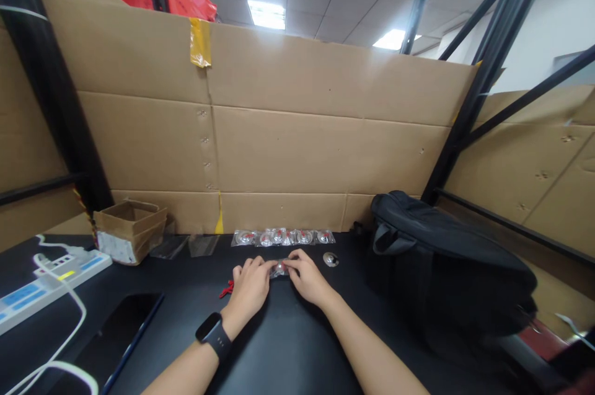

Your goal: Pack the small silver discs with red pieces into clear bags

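Observation:
Between my two hands, on the black table, lies a small clear plastic packet [279, 269] with something round, silvery and red inside. My left hand [251, 283] presses its left edge with the fingertips, and my right hand [307, 274] grips the right edge. Red cord pieces [227, 289] lie just left of my left hand. A loose round silvery disc [330, 259] rests to the right of my right hand. Behind the hands, a row of several similar filled packets [279, 237] lies along the cardboard wall.
Flat clear bags [203, 245] and an open cardboard box [131, 227] sit at the back left. At the left are a white power strip [51, 283] with cables and a dark tablet [116, 339]. A black backpack [446, 271] fills the right side. Cardboard [279, 153] walls the back.

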Tool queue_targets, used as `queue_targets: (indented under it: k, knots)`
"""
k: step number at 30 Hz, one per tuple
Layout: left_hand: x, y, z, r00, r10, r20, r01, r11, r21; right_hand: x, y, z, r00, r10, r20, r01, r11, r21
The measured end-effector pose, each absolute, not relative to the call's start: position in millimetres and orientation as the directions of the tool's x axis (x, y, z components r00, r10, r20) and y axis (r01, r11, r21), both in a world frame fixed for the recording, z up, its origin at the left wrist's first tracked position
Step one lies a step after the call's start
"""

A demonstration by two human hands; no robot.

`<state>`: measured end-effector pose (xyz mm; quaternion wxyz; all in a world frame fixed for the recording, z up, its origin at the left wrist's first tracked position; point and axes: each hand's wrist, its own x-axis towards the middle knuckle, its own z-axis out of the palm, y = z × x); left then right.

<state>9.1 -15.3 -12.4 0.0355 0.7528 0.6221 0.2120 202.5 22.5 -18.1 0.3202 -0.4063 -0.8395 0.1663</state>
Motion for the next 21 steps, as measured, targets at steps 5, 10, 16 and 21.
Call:
queue_targets:
  k: [5,10,16,21]
  knots:
    - [7,-18,-10,0.196,0.922,0.334,0.913,-0.296,0.281,199,14,-13,-0.486,0.796,0.362,0.695,0.603,-0.392]
    - [5,-15,-13,0.2,0.902,0.382,0.918,-0.309,0.25,195,14,-10,-0.468,0.82,0.33,0.695,0.572,-0.435]
    - [1,-12,-10,0.127,0.9,0.417,0.91,-0.273,0.312,198,11,-4,-0.447,0.833,0.325,0.655,0.553,-0.515]
    - [0,-10,-9,0.104,0.935,0.34,0.877,-0.248,0.412,202,23,-16,-0.367,0.884,0.289,0.51,0.451,-0.733]
